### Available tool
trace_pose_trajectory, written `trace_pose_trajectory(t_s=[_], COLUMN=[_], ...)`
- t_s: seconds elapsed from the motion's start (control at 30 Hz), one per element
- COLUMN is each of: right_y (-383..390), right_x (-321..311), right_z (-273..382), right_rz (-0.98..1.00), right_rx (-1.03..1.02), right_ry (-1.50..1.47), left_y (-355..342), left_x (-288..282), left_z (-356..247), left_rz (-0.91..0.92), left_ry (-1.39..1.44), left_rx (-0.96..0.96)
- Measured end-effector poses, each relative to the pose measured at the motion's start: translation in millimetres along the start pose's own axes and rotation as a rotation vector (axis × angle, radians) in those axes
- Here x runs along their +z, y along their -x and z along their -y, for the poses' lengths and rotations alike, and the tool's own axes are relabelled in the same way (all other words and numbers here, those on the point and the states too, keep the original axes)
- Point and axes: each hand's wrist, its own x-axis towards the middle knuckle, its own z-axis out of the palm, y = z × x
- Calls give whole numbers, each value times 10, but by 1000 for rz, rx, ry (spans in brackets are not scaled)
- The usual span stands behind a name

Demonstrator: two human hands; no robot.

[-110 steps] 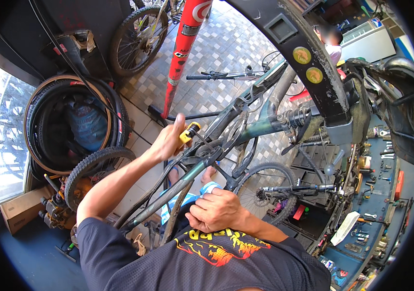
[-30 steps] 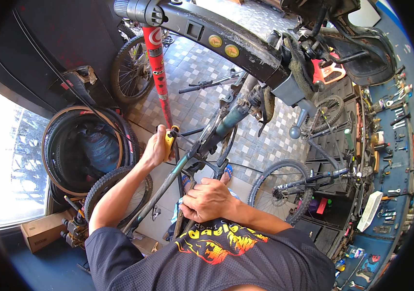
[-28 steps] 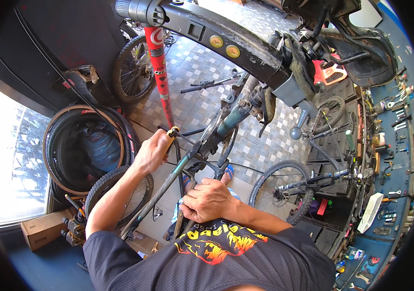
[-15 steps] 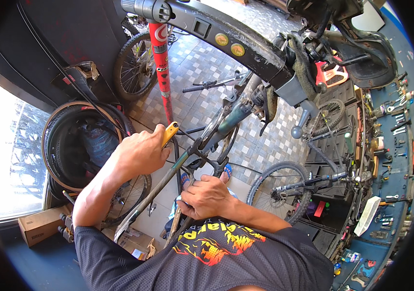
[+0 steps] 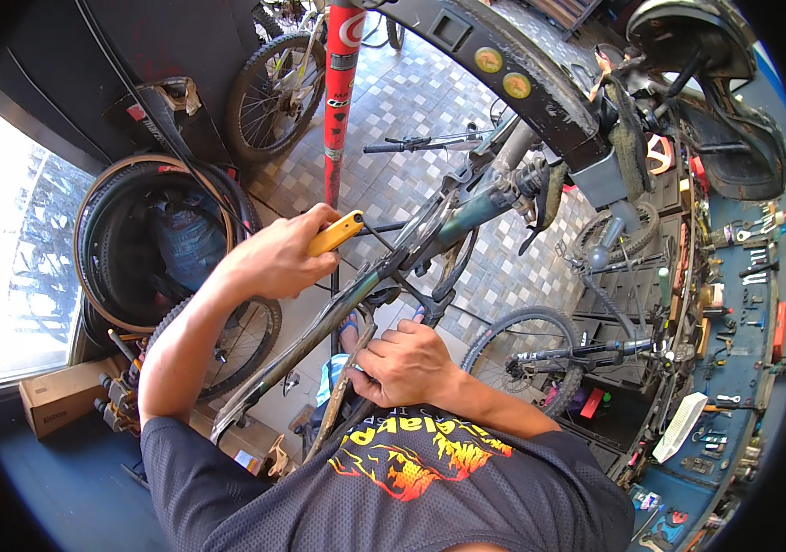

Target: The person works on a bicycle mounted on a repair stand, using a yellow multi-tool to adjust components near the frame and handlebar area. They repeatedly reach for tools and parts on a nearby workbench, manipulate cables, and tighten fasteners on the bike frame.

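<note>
My left hand [image 5: 283,256] is closed around the yellow handle of a folding hex key tool [image 5: 336,235]. A thin dark key appears to extend from it toward the bicycle frame [image 5: 474,215], which is dark green, scuffed and held at a slant. Whether the key's tip sits in a bolt is too small to tell. My right hand [image 5: 407,365] is wrapped round a worn rear stay [image 5: 333,409] of that frame, close to my chest. The other long stay [image 5: 296,354] runs between my two hands.
A black repair stand arm [image 5: 540,115] crosses above the frame, near a red post [image 5: 340,101]. Tyres [image 5: 89,239] lean at the left beside a cardboard box [image 5: 66,396]. Another bicycle's wheel [image 5: 522,340] stands at right, before a blue bench [image 5: 733,368] of tools.
The view has shifted, and the frame and stand appear farther right. My left hand has turned the yellow handle to a flatter angle. My right hand keeps its hold on the stay.
</note>
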Motion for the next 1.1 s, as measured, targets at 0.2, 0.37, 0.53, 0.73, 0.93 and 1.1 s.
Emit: trace_pose_trajectory(t_s=[0.2, 0.37, 0.53, 0.73, 0.93, 1.1], right_y=[-25, -40, -31, -20, -22, -23], right_x=[-25, 18, 38, 52, 55, 43], right_z=[5, -14, -34, -58, -60, -39], right_rz=[20, 7, 45, 59, 55, 51], right_rx=[0, -19, -8, -23, -24, -14], right_ry=[10, 39, 56, 97, 89, 68], left_y=[-50, -116, -278, -730, -798, -616], left_x=[-16, 119, 323, 764, 810, 622], left_z=[66, 302, 635, 992, 1031, 787], left_rz=[70, -42, -151, -461, -545, -297], left_ry=[85, 89, 45, -37, -73, 142], left_rx=[-57, 148, 343, 579, 633, 445])
